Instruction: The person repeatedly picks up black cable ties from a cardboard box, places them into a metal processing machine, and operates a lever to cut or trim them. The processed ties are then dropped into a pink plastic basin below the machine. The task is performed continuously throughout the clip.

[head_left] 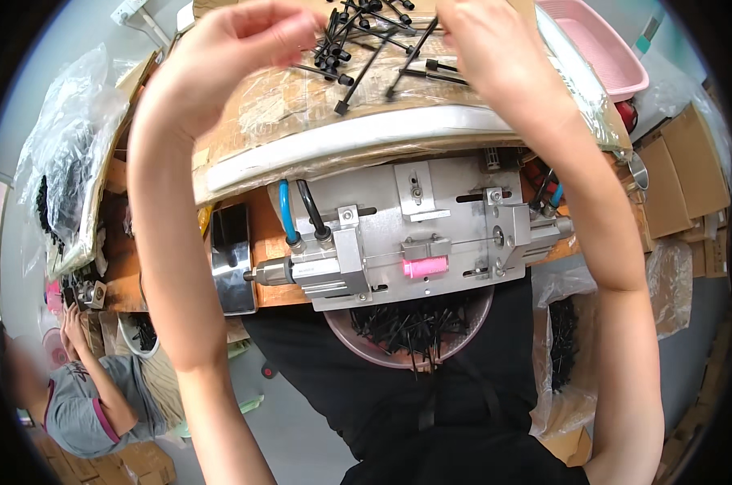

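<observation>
My left hand (257, 40) is over the left side of a pile of black plastic rods with knobbed ends (358, 32). Its fingers are curled and smeared by motion, so whether they hold a piece cannot be told. On the pile's right side, my right hand (491, 40) has closed fingers at the upper end of a slim black rod (414, 58), which slants down to the left. Below both hands is a metal clamping fixture (463, 222) with a cylinder at each side. A pink block (425, 267) sits at its middle.
The padded white edge (366, 137) of a cardboard-covered surface stands between pile and fixture. A bowl of black rods (414, 364) rests at my lap. A dark phone (233, 259) lies left, a pink basket (596, 48) far right. A co-worker (99, 396) works at lower left.
</observation>
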Demonstrator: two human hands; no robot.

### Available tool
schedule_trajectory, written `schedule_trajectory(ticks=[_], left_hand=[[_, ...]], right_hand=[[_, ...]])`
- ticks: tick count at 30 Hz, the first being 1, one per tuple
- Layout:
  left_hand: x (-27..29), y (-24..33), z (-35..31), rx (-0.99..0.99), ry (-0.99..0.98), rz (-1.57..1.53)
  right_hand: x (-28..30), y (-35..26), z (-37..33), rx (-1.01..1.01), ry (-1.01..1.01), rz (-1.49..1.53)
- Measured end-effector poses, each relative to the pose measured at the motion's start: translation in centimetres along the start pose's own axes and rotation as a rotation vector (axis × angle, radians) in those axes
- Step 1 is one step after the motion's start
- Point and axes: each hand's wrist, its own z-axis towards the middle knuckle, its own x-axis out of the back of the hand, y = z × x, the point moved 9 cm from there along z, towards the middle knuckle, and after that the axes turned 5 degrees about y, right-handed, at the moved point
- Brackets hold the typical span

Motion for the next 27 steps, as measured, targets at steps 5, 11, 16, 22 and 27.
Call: schedule_trajectory(ticks=[5,11,16,22,27], left_hand=[[2.1,0.5,1.1,0.202,0.307,-0.341],[-1.2,4.8,-8.0,-0.226,0.517,0.115],[-12.5,6.2,-18.9,-0.257,0.378,0.336],[-19.9,3.8,-20.7,-0.070,0.178,0.531],[-21.2,3.6,-20.4,-0.097,0.129,0.585]], right_hand=[[1.8,0.8,2.8,0.106,0.116,-0.178],[4.1,5.5,2.4,-0.083,0.244,0.277],[6.6,6.4,-3.5,-0.608,0.079,0.918],[7.2,5.6,-9.4,-0.674,0.082,1.426],[9.9,4.6,-12.2,-0.576,0.209,1.231]])
